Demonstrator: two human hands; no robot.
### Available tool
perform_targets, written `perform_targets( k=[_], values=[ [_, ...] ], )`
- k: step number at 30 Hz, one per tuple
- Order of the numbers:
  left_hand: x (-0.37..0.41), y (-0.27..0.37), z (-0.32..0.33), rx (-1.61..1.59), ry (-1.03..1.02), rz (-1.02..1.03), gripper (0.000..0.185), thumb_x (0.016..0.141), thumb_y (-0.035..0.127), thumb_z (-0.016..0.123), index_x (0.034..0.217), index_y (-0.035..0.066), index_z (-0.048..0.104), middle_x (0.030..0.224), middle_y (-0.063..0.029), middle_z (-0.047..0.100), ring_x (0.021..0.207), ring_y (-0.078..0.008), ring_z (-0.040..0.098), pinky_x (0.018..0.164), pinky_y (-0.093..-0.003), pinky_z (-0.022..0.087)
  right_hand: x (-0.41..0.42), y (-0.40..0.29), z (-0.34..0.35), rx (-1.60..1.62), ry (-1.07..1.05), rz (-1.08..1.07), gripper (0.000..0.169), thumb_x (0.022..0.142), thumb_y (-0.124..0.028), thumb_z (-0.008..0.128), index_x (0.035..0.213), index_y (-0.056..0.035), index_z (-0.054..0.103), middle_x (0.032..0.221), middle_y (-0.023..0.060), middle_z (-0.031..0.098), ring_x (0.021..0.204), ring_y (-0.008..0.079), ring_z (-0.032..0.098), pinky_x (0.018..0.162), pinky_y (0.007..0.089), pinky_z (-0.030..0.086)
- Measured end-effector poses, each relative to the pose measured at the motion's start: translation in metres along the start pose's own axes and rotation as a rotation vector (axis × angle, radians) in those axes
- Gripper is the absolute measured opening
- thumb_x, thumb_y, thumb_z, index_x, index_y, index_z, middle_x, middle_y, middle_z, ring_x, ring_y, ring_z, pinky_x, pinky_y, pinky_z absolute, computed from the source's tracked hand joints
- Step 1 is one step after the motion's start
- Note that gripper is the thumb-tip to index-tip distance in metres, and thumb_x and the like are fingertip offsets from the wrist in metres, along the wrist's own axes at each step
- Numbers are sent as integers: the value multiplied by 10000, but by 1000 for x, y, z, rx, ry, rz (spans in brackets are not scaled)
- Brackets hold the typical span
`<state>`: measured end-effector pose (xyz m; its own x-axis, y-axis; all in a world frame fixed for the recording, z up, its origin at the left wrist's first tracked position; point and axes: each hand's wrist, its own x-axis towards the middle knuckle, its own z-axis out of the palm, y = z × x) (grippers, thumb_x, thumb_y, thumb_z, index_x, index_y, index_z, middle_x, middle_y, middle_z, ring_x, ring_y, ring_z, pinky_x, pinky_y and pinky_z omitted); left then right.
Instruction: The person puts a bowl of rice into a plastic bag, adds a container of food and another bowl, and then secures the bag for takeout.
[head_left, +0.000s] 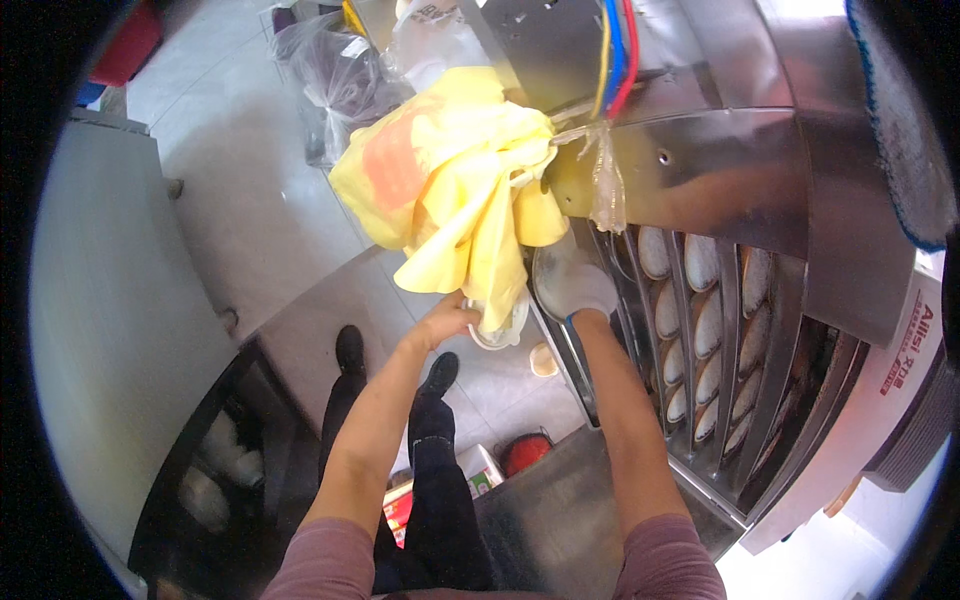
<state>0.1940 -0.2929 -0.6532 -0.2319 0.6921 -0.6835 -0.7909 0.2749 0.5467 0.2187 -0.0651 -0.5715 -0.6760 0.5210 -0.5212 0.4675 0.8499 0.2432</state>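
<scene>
My left hand grips the rim of a white plastic tub. A yellow bag or cloth with an orange-red print hangs in front of it, and one fold dips into the tub. My right hand wears a whitish glove and reaches in at the left side of a steel rack. Its fingers are blurred, next to a grey, rounded piece; whether it holds that piece is unclear. Rows of oval, pale-topped pieces fill the rack's slanted channels.
Blue, red and yellow tubes or cables hang by a steel panel. Tied plastic bags stand at the back. A steel surface lies close to me. A red object and a pale cup-like item are low down.
</scene>
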Motion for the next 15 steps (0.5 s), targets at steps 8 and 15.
perform_targets(
  k=[8,15],
  values=[
    [22,-21,-9,-16,1,59,653,727,184,620,1320,6,412,1183,-100,542,995,-182,563,815,-304,477,36,51,85,464,-281,-10,373,790,-295,590,1067,-45,579,973,196,645,898,284,647,721,397,529],
    [23,-28,-14,-85,-25,78,671,737,195,630,1325,-22,388,1198,-103,528,972,-180,564,815,-307,479,8,31,66,1431,-468,288,212,878,-297,503,884,-94,563,696,-6,491,533,126,466,480,304,451]
  ],
)
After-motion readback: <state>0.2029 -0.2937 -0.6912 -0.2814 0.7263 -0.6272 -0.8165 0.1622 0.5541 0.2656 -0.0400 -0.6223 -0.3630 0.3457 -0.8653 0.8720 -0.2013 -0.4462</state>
